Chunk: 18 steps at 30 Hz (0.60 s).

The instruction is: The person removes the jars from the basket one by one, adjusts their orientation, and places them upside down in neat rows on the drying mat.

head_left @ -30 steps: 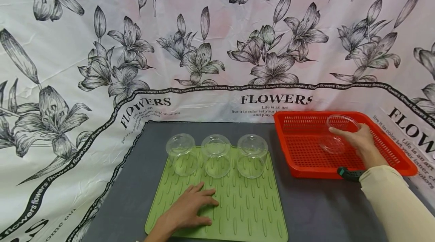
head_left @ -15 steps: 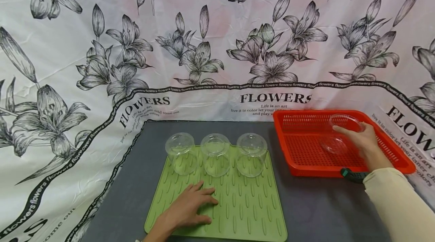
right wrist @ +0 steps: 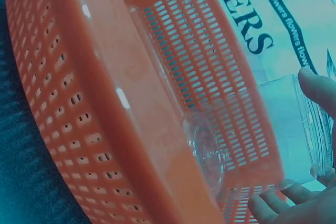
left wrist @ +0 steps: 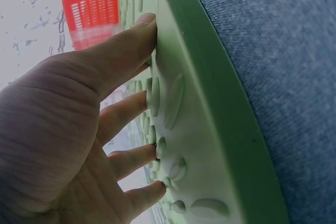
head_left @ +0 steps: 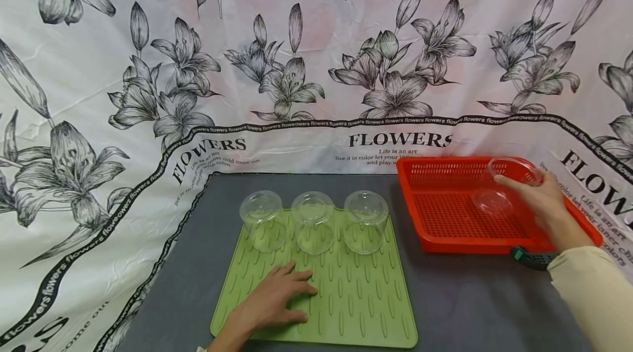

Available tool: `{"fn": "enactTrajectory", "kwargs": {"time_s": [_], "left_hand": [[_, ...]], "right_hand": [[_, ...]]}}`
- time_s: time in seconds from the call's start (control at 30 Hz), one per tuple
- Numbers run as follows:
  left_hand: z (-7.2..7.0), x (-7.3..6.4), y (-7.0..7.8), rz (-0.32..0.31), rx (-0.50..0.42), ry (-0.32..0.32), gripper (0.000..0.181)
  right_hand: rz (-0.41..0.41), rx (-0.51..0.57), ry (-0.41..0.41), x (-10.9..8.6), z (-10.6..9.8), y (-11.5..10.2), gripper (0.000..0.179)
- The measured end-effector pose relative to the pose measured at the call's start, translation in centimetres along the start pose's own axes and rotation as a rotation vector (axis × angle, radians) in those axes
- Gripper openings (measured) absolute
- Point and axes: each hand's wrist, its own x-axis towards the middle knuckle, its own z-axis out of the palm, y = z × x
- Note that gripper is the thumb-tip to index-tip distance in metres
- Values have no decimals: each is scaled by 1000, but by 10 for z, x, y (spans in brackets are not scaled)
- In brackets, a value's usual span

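My right hand (head_left: 546, 206) grips a clear plastic tub (head_left: 492, 202) near its wide rim, over the right part of a red slatted basket (head_left: 465, 246). The tub's rim faces up and its base points down into the basket. In the right wrist view the thumb and fingers hold the tub (right wrist: 286, 129) from opposite sides. Three similar clear tubs, left (head_left: 264, 223), middle (head_left: 313, 225) and right (head_left: 366, 225), stand base up in a row. They are on the far part of a green ridged mat (head_left: 361, 308). My left hand (head_left: 274, 297) rests on that mat, fingers spread.
A dark grey cloth (head_left: 460, 308) covers the table under mat and basket. Behind and to both sides hangs a white flower-print sheet (head_left: 296, 146), close to the basket's back edge. A dark strap (head_left: 531, 257) is on the right wrist.
My right hand has moved slightly right with the tub, still over the basket. The left hand keeps its place on the mat, and the head view has tilted slightly.
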Motion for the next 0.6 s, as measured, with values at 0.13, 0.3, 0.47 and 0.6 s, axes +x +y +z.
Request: {"fn": "enactTrajectory", "kwargs": {"time_s": [0.13, 0.3, 0.47, 0.6], "left_hand": [[-1, 0, 0, -2, -9, -3, 47], [-2, -1, 1, -2, -16, -3, 47], [-2, -1, 1, -6, -17, -2, 47], [-2, -1, 1, -5, -15, 0, 47]], "right_hand": [[-45, -27, 0, -5, -4, -4, 99], [-96, -41, -4, -13, -7, -13, 98], [-137, -41, -33, -25, -6, -25, 108], [-156, -39, -64, -36, -4, -35, 113]]}}
